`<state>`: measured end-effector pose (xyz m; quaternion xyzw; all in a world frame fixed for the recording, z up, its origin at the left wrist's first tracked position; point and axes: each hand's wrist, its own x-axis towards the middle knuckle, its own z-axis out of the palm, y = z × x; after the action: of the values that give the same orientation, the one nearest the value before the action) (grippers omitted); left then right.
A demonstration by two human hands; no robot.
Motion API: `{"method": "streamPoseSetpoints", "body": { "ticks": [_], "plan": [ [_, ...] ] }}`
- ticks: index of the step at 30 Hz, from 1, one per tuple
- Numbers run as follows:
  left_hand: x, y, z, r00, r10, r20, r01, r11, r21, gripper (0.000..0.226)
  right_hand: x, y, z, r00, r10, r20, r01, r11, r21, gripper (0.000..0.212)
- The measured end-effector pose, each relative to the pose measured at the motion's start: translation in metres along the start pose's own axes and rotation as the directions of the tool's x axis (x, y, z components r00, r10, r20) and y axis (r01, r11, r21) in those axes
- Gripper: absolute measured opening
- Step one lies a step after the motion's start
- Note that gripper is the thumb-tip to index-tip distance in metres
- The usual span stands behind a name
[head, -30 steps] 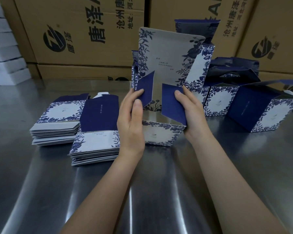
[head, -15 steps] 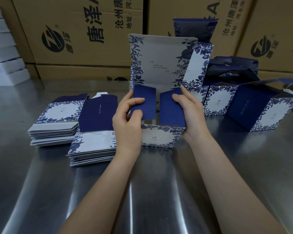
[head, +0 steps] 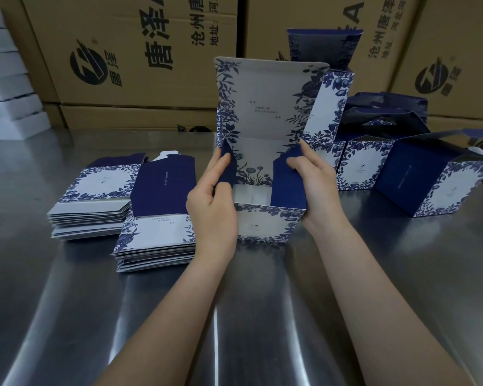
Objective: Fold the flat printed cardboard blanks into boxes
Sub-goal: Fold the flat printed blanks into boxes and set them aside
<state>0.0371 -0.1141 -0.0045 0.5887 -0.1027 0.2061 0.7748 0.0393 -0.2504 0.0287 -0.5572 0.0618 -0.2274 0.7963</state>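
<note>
The half-folded box [head: 265, 227] is sitting mid-way across the steel table [head: 248, 316], front wall toward the person, w/ its lid [head: 265, 98] standing upright at the back. L hand [head: 211, 207] is pinching the dark-blue L flap [head: 229, 171] btw thumb & fingers. R hand [head: 318, 185] is gripping the R flap [head: 286, 182], thumb on its inner face. Hands are staying apart, one at each side of the box.

Vs half a sec ago, when the flaps were folded in & nearly meeting over the opening, they're now swinging outward, w/ the white interior & floral back wall showing btw them. The box is sitting in approx the same spot. The near stack of blanks [head: 156, 218] is lying just left of the L hand, w/ the far stack [head: 95, 196] beyond it. Finished boxes [head: 430, 185] are standing to the right.
</note>
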Motion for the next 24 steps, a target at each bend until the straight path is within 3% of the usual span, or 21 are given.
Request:
{"method": "streamPoseSetpoints", "body": {
  "ticks": [11, 16, 24],
  "plan": [
    [0.0002, 0.007, 0.0029, 0.999, 0.041, 0.015, -0.042, 0.999, 0.024, 0.059, 0.0015, 0.0012, -0.0015, 0.991, -0.107, 0.082, 0.108, 0.994, 0.002, 0.054],
    [0.0024, 0.0046, -0.0001, 0.997, 0.065, 0.046, -0.065, 0.998, -0.005, 0.068, -0.0006, 0.0014, -0.002, 0.973, -0.168, 0.16, 0.174, 0.985, -0.019, 0.03],
    [0.0059, 0.0059, 0.0003, 0.99, 0.09, 0.113, -0.075, 0.989, -0.125, 0.049, 0.0001, 0.0006, -0.0033, 0.968, -0.121, 0.22, 0.129, 0.991, -0.022, 0.023]
  ]
}}
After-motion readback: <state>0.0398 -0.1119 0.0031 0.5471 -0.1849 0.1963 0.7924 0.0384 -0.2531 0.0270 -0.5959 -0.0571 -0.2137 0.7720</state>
